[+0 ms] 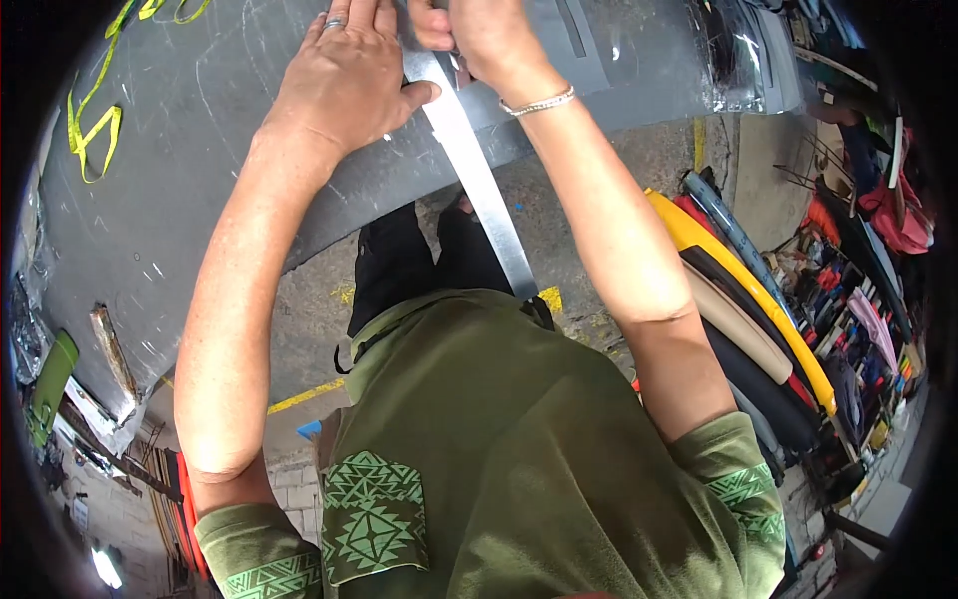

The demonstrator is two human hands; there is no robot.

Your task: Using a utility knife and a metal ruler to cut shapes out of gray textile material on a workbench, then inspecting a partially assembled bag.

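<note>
A long metal ruler (469,170) lies across the near edge of a dark grey, scratched tabletop (150,220), and its near end juts out past the edge toward my body. My left hand (349,80) presses down beside the ruler's far part, fingers stretched out and the thumb on the metal. Just to the right of the ruler is my right hand (479,35), its fingers curled. What these fingers hold is hidden by the hand and cut off at the top of the picture. A grey strip of material (549,60) lies on the table by my right hand.
A yellow-green tape (105,125) lies loosely at the table's far left. Rolls of material, among them a yellow roll (738,290) and a beige roll (733,329), stand to the right. Clear plastic wrapping (733,60) covers the table's right end. A wooden stick (115,349) lies at left.
</note>
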